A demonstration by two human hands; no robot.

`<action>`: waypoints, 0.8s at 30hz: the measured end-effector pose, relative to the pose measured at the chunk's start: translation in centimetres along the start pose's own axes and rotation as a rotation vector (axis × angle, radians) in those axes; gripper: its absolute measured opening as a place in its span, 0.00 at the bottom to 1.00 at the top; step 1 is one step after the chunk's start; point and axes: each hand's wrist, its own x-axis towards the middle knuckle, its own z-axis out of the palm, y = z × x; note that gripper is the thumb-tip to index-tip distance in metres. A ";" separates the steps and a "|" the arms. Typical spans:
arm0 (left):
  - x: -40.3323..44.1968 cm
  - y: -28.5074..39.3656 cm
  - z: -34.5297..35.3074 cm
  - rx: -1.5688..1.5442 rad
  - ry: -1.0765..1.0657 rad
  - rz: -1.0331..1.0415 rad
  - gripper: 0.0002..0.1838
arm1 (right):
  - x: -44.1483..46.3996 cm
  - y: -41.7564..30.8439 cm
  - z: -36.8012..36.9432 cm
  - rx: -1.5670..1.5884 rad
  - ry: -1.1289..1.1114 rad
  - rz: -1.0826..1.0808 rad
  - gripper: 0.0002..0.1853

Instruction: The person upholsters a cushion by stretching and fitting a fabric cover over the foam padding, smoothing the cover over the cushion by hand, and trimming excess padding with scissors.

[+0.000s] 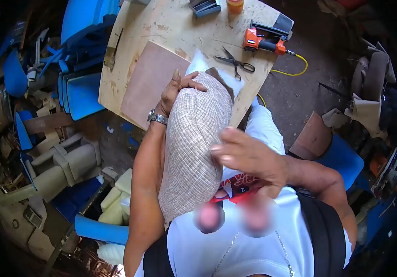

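A long padded cushion (194, 138) in beige-grey woven fabric leans from the wooden table toward my chest. A seam line runs down its face. My left hand (180, 91), with a metal watch at the wrist, holds the cushion's far end, its fingers bent over the fabric. White padding (199, 63) and a strip of dark brown material (221, 81) show beyond that end. Beside the cushion's right side is my right hand (254, 157), fingers stretched out and slightly blurred. Whether its fingertips touch the fabric, I cannot tell.
On the wooden table (157, 30) lie a flat brown board (150, 83), black scissors (235, 63) and an orange staple gun (267, 39) with a yellow hose (300, 69). Blue panels (82, 94) stand at left. Upholstered pieces (67, 161) and scraps crowd both sides.
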 end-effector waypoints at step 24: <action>-21.0 18.2 24.1 1.233 0.701 0.092 0.14 | 12.2 28.2 -1.2 -0.535 -0.269 0.766 0.32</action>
